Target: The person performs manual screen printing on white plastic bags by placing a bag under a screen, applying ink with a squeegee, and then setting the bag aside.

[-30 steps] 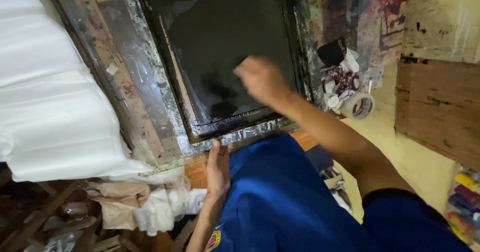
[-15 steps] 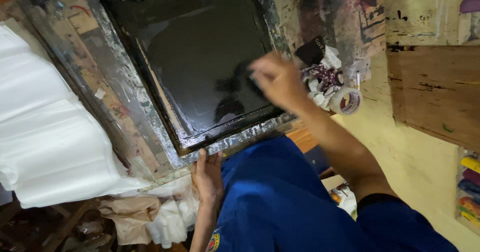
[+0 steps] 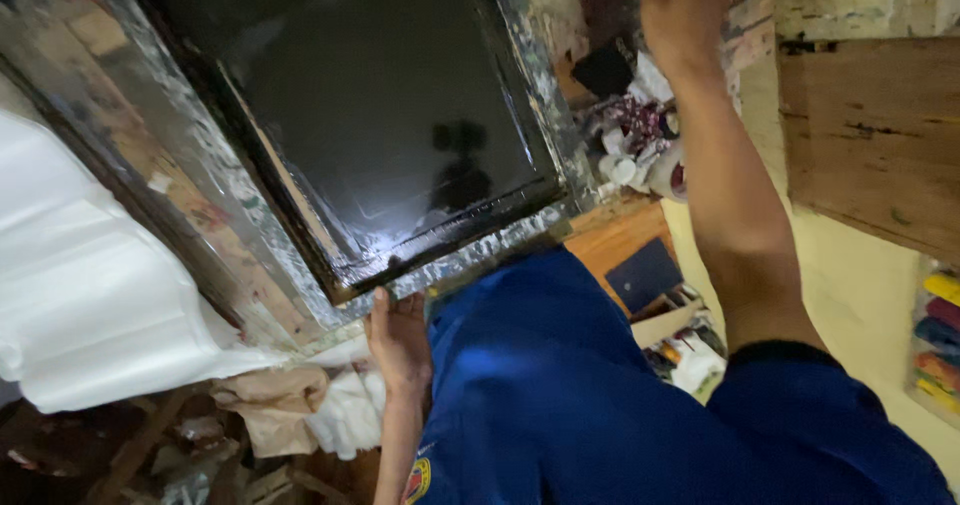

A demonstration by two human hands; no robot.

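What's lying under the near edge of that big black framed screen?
Below the framed screen, where the left hand rests on its edge, crumpled rags are heaped. What lies directly beneath the screen is covered.

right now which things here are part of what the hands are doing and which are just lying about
In use:
left hand on the near edge of the taped screen-printing frame
black inked mesh
right hand, raised past the frame's right side

Lying about:
white sheets
crumpled rags
tape roll
wooden board
coloured jars
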